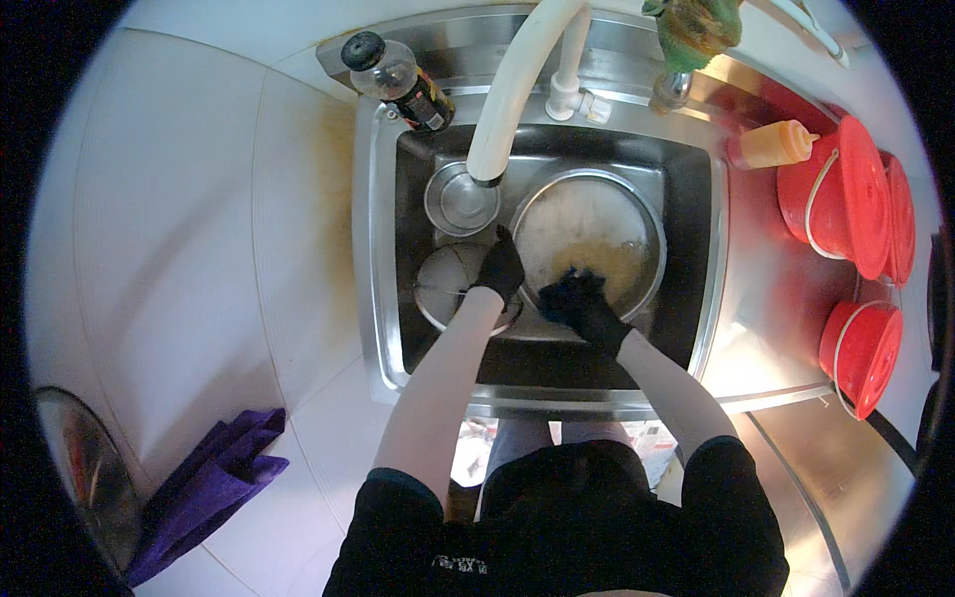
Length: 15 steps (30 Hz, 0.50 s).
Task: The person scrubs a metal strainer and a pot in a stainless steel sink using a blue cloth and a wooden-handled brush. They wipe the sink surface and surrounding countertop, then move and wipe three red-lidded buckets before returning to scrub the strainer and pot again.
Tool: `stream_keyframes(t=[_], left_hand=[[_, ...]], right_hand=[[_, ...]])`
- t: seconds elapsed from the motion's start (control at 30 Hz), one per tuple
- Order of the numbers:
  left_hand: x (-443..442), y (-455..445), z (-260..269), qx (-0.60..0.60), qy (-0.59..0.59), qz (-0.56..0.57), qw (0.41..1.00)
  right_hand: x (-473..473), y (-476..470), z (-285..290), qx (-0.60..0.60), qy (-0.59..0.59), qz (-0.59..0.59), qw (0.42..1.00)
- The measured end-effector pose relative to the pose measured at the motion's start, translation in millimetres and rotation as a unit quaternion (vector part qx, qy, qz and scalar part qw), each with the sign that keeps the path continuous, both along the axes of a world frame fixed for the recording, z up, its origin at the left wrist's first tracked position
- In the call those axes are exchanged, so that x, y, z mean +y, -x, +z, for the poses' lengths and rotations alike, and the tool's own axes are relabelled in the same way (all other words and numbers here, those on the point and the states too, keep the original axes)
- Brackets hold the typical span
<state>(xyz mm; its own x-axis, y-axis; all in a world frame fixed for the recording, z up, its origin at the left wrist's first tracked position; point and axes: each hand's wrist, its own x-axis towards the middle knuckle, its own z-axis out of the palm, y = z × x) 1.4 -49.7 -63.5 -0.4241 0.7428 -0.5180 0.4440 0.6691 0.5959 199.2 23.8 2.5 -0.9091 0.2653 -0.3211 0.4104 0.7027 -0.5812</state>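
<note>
A large round steel basin [653, 287] stands in the sink, holding cloudy water with pale foam and a brownish patch. Black gloves cover both hands. My left hand [502, 267] is at the basin's left rim, above a round strainer [440, 280] with crossing wires; its fingertips are hidden, so its grip is unclear. Over the basin's near-left side is my right hand [578, 302], with bent fingers near the brownish patch. Whether it holds anything is too dark to tell. A small steel bowl [462, 200] sits at the sink's back left.
A white tap spout [507, 97] reaches over the steel sink [715, 261]. A dark-capped bottle [399, 82] stands at the back-left corner. To the right are a squeeze bottle [772, 145] and red lidded buckets [835, 194]. A green cloth [697, 33] hangs behind; a purple cloth [209, 485] is at left.
</note>
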Motion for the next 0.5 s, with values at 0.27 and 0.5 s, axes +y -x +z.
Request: stream_keyframes(t=[0.27, 0.5], left_hand=[[18.8, 9.8, 36.2, -0.003, -0.051, -0.103, 0.993], [25.8, 23.6, 11.8, 0.084, -0.127, -0.320, 0.935]], right_hand=[[18.6, 66.5, 0.7, 0.149, 0.016, 0.022, 0.988], [72.4, 87.4, -83.8, 0.218, -0.131, 0.050, 0.966]])
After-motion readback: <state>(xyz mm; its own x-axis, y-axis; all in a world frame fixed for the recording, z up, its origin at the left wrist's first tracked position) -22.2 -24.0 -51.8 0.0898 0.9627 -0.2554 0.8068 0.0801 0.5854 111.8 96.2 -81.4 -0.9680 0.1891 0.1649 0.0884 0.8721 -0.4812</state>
